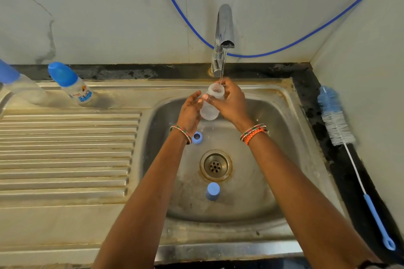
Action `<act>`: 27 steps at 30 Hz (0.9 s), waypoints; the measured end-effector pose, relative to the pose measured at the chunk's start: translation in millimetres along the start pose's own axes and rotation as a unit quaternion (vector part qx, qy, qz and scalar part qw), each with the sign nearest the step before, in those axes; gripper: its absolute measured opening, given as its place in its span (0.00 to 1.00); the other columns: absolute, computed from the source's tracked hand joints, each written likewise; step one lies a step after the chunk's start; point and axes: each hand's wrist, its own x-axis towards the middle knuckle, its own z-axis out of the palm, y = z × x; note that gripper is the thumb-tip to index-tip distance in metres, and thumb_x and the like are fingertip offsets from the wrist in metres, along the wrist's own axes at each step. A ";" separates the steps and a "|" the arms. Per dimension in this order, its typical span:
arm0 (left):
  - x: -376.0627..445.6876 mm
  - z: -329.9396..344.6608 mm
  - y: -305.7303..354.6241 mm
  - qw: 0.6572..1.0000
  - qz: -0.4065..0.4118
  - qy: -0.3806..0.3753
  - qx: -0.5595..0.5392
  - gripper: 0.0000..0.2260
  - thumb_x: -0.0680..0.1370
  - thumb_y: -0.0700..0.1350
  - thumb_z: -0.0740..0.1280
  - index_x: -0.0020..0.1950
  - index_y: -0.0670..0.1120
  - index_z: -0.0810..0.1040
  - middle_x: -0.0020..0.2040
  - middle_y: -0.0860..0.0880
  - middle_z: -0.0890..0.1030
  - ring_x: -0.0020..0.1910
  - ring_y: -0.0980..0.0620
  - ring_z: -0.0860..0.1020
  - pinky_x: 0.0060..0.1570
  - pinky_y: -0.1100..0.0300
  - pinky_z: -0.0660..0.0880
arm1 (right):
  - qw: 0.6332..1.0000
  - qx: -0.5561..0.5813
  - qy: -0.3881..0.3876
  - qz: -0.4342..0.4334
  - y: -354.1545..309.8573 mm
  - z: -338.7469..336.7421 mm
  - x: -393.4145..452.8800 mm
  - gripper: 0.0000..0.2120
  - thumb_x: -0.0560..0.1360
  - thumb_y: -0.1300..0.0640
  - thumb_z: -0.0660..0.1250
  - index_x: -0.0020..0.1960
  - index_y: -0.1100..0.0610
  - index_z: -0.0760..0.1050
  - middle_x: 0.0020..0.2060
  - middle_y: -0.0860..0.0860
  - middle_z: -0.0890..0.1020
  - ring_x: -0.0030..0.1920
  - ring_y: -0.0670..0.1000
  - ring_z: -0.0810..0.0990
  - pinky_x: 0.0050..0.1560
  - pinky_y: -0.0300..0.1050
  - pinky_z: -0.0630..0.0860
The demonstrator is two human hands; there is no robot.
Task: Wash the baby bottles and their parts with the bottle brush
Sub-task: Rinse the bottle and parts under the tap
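Observation:
My right hand (231,102) grips an open, clear baby bottle (211,108) upright under the tap (223,37), and a thin stream of water falls into its mouth. My left hand (191,111) is beside the bottle with relaxed fingers, its fingertips near the bottle's neck. A blue collar ring (197,137) and a blue cap (212,191) lie in the sink basin (251,181). The bottle brush (336,124), with blue and white bristles and a blue handle, lies on the dark ledge at the right.
Two capped baby bottles stand at the back of the steel draining board (65,148): one with a printed label (72,85), another at the far left edge (17,85). A blue hose (284,48) hangs along the wall. The drain (215,165) is mid-basin.

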 end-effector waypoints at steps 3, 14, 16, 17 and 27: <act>2.0 -1.1 0.1 1.000 -0.013 0.024 0.012 0.16 0.82 0.43 0.59 0.69 0.47 0.69 0.68 0.42 0.73 0.67 0.42 0.70 0.68 0.45 0.66 | 0.997 -0.035 0.052 -0.046 -1.6 -0.4 -3.4 0.22 0.70 0.53 0.74 0.60 0.57 0.71 0.49 0.44 0.73 0.49 0.43 0.72 0.45 0.30 0.70; 0.1 -21.7 2.0 0.997 -0.049 0.055 -0.005 0.12 0.80 0.40 0.61 0.62 0.48 0.74 0.63 0.48 0.75 0.64 0.49 0.72 0.61 0.49 0.71 | 0.991 -0.028 0.103 -0.082 6.3 12.4 -10.5 0.16 0.72 0.53 0.73 0.57 0.52 0.73 0.48 0.43 0.76 0.48 0.42 0.74 0.47 0.33 0.74; 0.5 -23.5 3.7 0.997 -0.049 0.059 -0.005 0.11 0.80 0.40 0.60 0.62 0.48 0.74 0.61 0.48 0.75 0.63 0.50 0.72 0.60 0.50 0.72 | 0.994 -0.029 0.085 -0.054 12.9 18.2 -8.5 0.16 0.72 0.54 0.73 0.57 0.53 0.73 0.48 0.47 0.78 0.48 0.46 0.77 0.48 0.38 0.76; -0.9 -24.0 3.6 0.997 -0.051 0.059 -0.004 0.12 0.80 0.40 0.60 0.62 0.47 0.74 0.60 0.48 0.75 0.62 0.50 0.72 0.59 0.50 0.72 | 0.998 -0.039 0.052 -0.019 19.1 22.4 -9.8 0.16 0.71 0.55 0.73 0.57 0.55 0.74 0.47 0.50 0.80 0.49 0.49 0.79 0.49 0.40 0.76; 1.6 -31.7 2.9 0.996 -0.060 0.069 0.014 0.13 0.81 0.39 0.58 0.64 0.45 0.74 0.60 0.47 0.77 0.61 0.50 0.73 0.55 0.52 0.73 | 0.996 -0.053 0.071 0.013 37.1 43.1 -14.5 0.17 0.73 0.52 0.71 0.58 0.58 0.72 0.53 0.54 0.80 0.53 0.51 0.77 0.48 0.40 0.74</act>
